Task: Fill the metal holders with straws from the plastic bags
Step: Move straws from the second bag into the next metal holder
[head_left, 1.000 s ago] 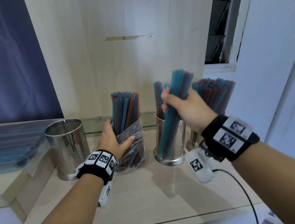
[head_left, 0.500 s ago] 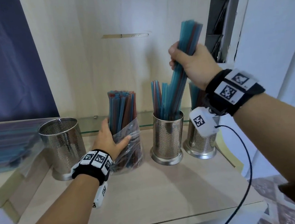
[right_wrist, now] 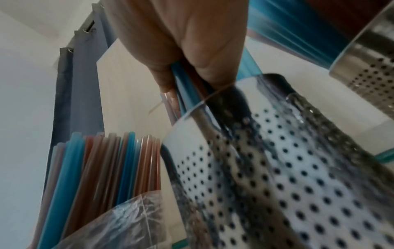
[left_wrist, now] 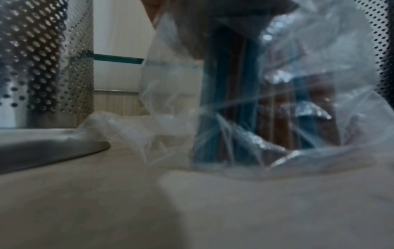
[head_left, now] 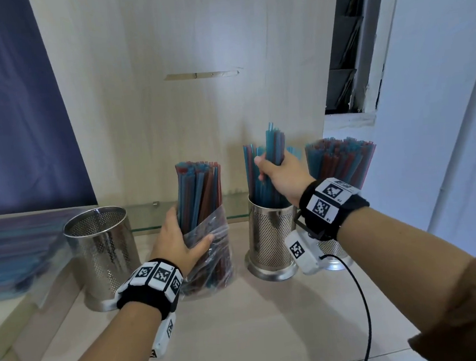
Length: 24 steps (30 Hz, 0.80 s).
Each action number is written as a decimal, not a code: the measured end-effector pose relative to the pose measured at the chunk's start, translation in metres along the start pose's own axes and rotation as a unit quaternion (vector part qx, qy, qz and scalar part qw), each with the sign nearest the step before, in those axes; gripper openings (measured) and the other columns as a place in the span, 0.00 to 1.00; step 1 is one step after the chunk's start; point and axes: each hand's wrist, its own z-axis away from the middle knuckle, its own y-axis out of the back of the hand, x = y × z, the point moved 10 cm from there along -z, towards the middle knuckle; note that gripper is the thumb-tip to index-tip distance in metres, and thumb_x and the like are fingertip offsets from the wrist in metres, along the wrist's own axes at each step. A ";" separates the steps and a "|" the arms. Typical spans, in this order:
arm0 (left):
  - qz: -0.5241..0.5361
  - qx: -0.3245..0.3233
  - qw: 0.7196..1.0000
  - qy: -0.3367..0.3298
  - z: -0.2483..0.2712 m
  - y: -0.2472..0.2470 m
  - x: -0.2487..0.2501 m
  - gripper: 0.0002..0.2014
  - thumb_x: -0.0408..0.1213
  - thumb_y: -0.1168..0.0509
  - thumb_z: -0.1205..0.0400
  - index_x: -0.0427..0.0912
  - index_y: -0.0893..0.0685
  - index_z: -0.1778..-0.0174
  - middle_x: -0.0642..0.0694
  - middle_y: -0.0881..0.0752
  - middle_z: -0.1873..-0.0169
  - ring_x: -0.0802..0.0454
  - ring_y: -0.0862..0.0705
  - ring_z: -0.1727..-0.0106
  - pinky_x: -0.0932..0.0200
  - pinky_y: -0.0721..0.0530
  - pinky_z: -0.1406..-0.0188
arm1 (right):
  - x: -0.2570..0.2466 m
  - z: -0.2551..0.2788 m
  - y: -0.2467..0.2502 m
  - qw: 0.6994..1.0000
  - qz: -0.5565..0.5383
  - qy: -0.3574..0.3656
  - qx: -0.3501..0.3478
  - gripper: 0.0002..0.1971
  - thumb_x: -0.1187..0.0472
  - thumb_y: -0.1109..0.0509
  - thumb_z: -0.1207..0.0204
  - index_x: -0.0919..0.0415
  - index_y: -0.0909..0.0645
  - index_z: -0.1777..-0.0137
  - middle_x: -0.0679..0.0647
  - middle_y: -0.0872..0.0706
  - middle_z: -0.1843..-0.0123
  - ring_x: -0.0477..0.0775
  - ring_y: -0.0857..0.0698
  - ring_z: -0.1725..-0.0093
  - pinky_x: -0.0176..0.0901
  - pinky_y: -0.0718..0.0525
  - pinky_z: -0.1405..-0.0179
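Your right hand (head_left: 283, 173) clenches a bundle of blue straws (head_left: 272, 160) standing in the middle metal holder (head_left: 271, 243), mid-tabletop (head_left: 245, 338). Your left hand (head_left: 176, 240) grips the upright plastic bag (head_left: 212, 257) of straws beside it. Empty holder (head_left: 103, 249) stands near the tabletop's left edge.

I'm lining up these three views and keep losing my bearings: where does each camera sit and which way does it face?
Head: looks forward and down at the shelf; both forearms show, left hand, right hand.
Left wrist: low at the shelf, facing the plastic bag; hardly any hand shows.
Right wrist: looks up along fingers gripping straws.
All share the middle holder.
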 end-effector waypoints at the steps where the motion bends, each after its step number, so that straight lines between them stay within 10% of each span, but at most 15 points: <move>1: 0.001 -0.001 1.000 -0.001 0.000 0.000 0.000 0.45 0.51 0.23 0.28 0.43 0.41 0.20 0.41 0.23 0.29 0.42 0.21 0.30 0.48 0.21 0.31 | 0.000 -0.001 0.001 1.000 0.002 -0.001 0.005 0.09 0.53 0.33 0.15 0.58 0.23 0.52 0.50 0.17 0.65 0.43 0.18 0.66 0.37 0.22 0.60; 8: 0.003 -0.001 1.000 -0.005 -0.001 -0.001 -0.001 0.46 0.50 0.23 0.28 0.44 0.41 0.20 0.42 0.22 0.31 0.43 0.20 0.31 0.49 0.21 0.32 | -0.006 -0.002 0.002 1.000 0.010 0.005 0.023 0.09 0.56 0.32 0.16 0.63 0.21 0.46 0.51 0.18 0.65 0.39 0.19 0.70 0.20 0.26 0.73; 13: 0.008 -0.004 1.000 0.000 -0.001 -0.001 -0.002 0.47 0.51 0.22 0.29 0.45 0.42 0.20 0.43 0.22 0.30 0.44 0.20 0.31 0.47 0.20 0.31 | 0.012 0.001 0.005 0.997 0.043 -0.045 0.047 0.25 0.55 0.24 0.22 0.62 0.31 0.33 0.50 0.17 0.50 0.45 0.17 0.56 0.32 0.21 0.58; 21: 0.012 -0.001 1.000 0.001 0.002 0.001 0.001 0.47 0.49 0.22 0.28 0.45 0.42 0.20 0.43 0.22 0.31 0.43 0.20 0.32 0.50 0.21 0.33 | -0.051 0.037 0.024 0.926 0.263 0.223 0.155 0.44 0.58 0.19 0.29 0.64 0.40 0.18 0.64 0.31 0.23 0.63 0.32 0.24 0.46 0.39 0.25; 24: 0.013 -0.001 1.000 0.000 0.003 0.002 0.002 0.47 0.48 0.22 0.28 0.45 0.43 0.20 0.43 0.22 0.31 0.43 0.19 0.33 0.50 0.21 0.34 | -0.034 0.046 0.024 0.936 0.255 0.176 0.165 0.49 0.52 0.18 0.31 0.64 0.43 0.17 0.64 0.35 0.22 0.62 0.35 0.23 0.44 0.42 0.24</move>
